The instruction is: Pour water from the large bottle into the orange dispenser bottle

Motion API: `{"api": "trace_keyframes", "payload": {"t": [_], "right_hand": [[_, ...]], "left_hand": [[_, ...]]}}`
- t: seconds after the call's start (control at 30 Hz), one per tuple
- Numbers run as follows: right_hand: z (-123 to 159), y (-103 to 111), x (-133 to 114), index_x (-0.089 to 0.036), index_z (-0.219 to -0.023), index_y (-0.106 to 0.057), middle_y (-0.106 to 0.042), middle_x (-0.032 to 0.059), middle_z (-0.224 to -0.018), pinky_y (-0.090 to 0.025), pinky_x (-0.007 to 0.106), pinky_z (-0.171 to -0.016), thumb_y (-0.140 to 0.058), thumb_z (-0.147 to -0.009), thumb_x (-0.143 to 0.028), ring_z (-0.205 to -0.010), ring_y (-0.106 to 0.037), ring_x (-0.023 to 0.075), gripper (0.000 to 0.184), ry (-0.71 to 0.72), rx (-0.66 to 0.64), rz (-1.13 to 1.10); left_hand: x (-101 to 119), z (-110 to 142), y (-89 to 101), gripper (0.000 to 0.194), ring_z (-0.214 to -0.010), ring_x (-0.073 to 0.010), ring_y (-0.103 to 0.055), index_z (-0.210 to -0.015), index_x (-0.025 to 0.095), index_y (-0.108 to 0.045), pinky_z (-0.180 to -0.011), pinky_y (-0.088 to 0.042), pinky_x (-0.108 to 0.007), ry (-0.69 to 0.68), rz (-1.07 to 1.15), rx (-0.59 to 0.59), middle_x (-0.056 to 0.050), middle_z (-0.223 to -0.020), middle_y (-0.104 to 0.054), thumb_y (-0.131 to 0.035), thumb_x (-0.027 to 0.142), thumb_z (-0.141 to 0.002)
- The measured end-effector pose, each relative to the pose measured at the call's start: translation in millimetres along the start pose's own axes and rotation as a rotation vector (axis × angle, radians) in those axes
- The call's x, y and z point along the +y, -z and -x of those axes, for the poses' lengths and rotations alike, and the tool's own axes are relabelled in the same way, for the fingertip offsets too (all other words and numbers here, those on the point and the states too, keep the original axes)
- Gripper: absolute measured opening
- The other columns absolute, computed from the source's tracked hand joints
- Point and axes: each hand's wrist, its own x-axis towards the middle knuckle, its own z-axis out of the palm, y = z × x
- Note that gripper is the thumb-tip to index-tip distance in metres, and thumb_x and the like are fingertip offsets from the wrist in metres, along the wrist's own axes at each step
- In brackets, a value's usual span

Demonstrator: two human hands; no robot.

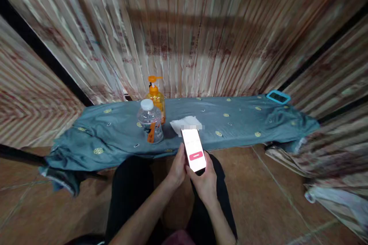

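Observation:
I hold a lit smartphone in front of me, its white screen showing a red button. My right hand wraps round its lower end from the right. My left hand closes on its left edge, thumb near the screen. Just beyond the phone, a low bench covered with a blue-grey patterned cloth carries a clear water bottle with a white cap, an orange pump bottle behind it, and a white folded tissue.
A teal-cased phone lies at the bench's far right end. Striped curtains hang behind and at both sides. My knees in black trousers are below the hands, over a brown tiled floor. Bundled fabric lies at right.

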Motion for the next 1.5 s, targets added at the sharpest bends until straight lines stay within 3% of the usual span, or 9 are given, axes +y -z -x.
{"api": "trace_keyframes", "payload": {"t": [0.13, 0.4, 0.57, 0.73, 0.93, 1.13, 1.5], "right_hand": [[-3.2, 1.7, -2.3, -0.009, -0.136, -0.036, -0.05, 0.0181, -0.135, -0.039, 0.042, -0.103, -0.071, -0.067, -0.045, -0.123, -0.048, 0.029, 0.086, -0.004, -0.044, 0.023], [-28.0, -1.7, -2.9, -0.01, -0.134, -0.038, -0.054, 0.0165, -0.129, -0.039, 0.043, -0.102, -0.071, -0.069, -0.044, -0.118, -0.051, 0.0269, 0.08, 0.048, -0.094, -0.019], [-56.6, -11.3, 3.9, -0.02, -0.119, -0.047, -0.062, 0.0097, -0.116, -0.043, 0.041, -0.097, -0.072, -0.07, -0.043, -0.107, -0.059, 0.0238, 0.06, -0.082, -0.11, -0.508], [-78.4, -21.4, 14.9, -0.022, -0.105, -0.057, -0.069, 0.0027, -0.1, -0.048, 0.034, -0.086, -0.06, -0.079, -0.05, -0.092, -0.064, 0.0187, 0.038, -0.253, -0.09, -0.753], [-80.5, -24.1, 10.9, -0.023, -0.097, -0.065, -0.071, 0.002, -0.098, -0.052, 0.032, -0.073, -0.058, -0.08, -0.05, -0.089, -0.064, 0.0202, 0.034, -0.339, -0.132, -0.904], [-76.0, -30.1, 10.4, -0.027, -0.101, -0.064, -0.07, -0.0026, -0.101, -0.049, 0.028, -0.079, -0.057, -0.083, -0.048, -0.094, -0.063, 0.0161, 0.029, -0.357, -0.101, -0.89], [-71.4, -37.7, 17.4, -0.027, -0.116, -0.056, -0.062, 0.0031, -0.121, -0.042, 0.038, -0.097, -0.058, -0.081, -0.049, -0.114, -0.055, 0.0227, 0.041, -0.358, -0.084, -0.836]], "left_hand": [[7.3, -12.1, -3.3, 0.043, -0.091, -0.0237, -0.069, -0.109, 0.012, -0.065, -0.093, -0.05, -0.037, 0.031, 0.003, -0.016, -0.01, -0.096, -0.074, -0.045, 0.046, -0.092], [23.0, -50.2, -6.5, 0.043, -0.076, -0.0196, -0.071, -0.11, 0.01, -0.064, -0.083, -0.055, -0.032, 0.029, -0.021, 0.006, -0.008, -0.088, -0.075, -0.036, 0.039, -0.096], [27.1, -80.5, -6.7, 0.047, -0.077, -0.0228, -0.071, -0.114, 0.009, -0.063, -0.079, -0.056, -0.032, 0.067, 0.023, -0.039, -0.011, -0.088, -0.075, -0.044, 0.047, -0.091], [27.1, -100.9, -7.2, 0.048, -0.076, -0.0235, -0.071, -0.115, 0.008, -0.062, -0.078, -0.056, -0.034, 0.106, 0.036, 0.017, -0.011, -0.086, -0.075, -0.041, 0.046, -0.092], [29.3, -104.5, -4.6, 0.05, -0.081, -0.0248, -0.071, -0.12, 0.009, -0.059, -0.08, -0.056, -0.034, 0.14, 0.064, 0.039, -0.012, -0.093, -0.075, -0.045, 0.047, -0.091], [32.5, -104.9, -5.1, 0.051, -0.083, -0.0251, -0.071, -0.121, 0.009, -0.058, -0.082, -0.055, -0.034, 0.145, 0.063, 0.074, -0.012, -0.092, -0.075, -0.042, 0.047, -0.092], [31.8, -109.3, -2.9, 0.05, -0.084, -0.0252, -0.071, -0.119, 0.009, -0.06, -0.083, -0.055, -0.034, 0.135, 0.102, 0.053, -0.012, -0.093, -0.075, -0.045, 0.048, -0.091]]}}
